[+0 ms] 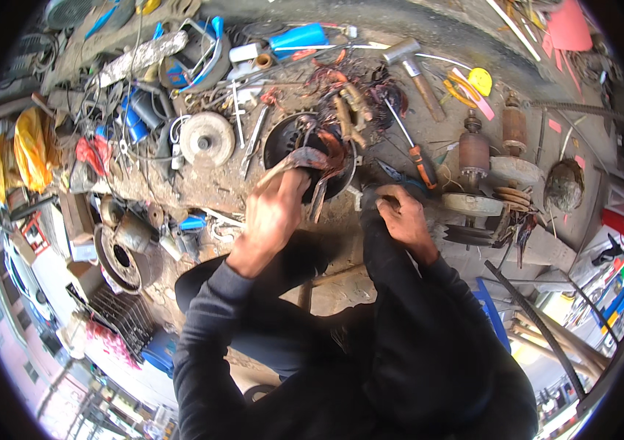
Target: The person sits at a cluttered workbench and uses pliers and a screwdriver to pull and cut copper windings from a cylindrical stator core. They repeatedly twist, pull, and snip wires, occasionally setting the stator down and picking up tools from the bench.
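In front of me is a dark round motor housing (276,144), with reddish-brown wire windings (334,150) sticking out over its rim. My left hand (276,213) is at the near side of the housing, fingers closed round a frayed, pale-brown strip (301,158) that hangs out of it. Over my bent right knee, my right hand (404,217) has its fingers curled in; whether anything is between them is hidden. Just beyond it lies a blue-handled tool (391,171), partly covered. An orange-handled screwdriver (423,167) points away toward a heap of stripped windings (387,99).
A hammer (416,79) and yellow-handled pliers (460,91) lie at the back right. Motor rotors (474,152) stand to the right. Left of the housing are a wrench (254,142) and a round metal end cover (207,139). Cables and blue parts clutter the far left.
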